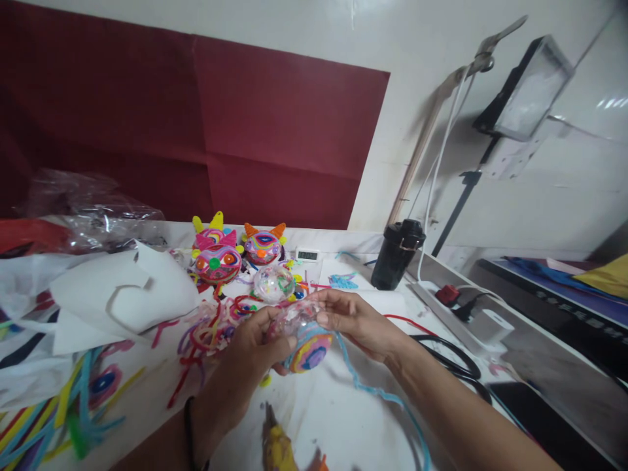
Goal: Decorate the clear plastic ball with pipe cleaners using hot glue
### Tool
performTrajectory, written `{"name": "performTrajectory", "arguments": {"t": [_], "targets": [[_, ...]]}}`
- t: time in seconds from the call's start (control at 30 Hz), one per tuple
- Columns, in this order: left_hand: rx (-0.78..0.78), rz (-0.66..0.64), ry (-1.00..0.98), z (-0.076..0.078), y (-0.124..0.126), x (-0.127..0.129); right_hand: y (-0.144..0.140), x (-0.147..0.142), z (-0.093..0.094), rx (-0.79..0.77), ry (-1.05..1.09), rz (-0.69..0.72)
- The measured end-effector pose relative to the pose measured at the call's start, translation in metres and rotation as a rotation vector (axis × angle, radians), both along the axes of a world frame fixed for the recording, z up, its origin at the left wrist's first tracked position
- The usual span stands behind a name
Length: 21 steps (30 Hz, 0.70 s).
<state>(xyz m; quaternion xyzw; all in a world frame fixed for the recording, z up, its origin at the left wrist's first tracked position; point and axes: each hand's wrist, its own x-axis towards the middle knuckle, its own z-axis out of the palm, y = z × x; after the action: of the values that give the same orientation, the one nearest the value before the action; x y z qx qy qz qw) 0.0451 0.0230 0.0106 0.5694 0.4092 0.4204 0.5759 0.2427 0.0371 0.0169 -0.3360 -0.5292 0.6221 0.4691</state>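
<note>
Here, left hand [255, 343], right hand [356, 320], both clasping clear ball [301, 333], blue pipe cleaner [377, 392] trailing.

The ball [299, 337] is clear glossy plastic wrapped in fuzzy pipe cleaners; the flask [396, 253] is matt black plastic.

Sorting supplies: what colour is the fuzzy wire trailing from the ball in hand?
Light blue wire, head view.

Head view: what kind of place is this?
Probably a home or small-workshop craft table. Loose pipe cleaners lie across it, finished pipe-cleaner ornaments stand at the back, and a glue gun lies near the edge. Both hands, left hand and right hand, hold a part-wrapped clear ball.
</note>
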Motion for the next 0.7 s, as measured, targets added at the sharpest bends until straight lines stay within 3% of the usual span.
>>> {"name": "performTrajectory", "arguments": {"t": [0.7], "targets": [[-0.048, 0.007, -0.067, 0.0016, -0.0033, 0.0010, -0.0010, -0.0012, 0.0013, 0.001, -0.018, -0.015]]}}
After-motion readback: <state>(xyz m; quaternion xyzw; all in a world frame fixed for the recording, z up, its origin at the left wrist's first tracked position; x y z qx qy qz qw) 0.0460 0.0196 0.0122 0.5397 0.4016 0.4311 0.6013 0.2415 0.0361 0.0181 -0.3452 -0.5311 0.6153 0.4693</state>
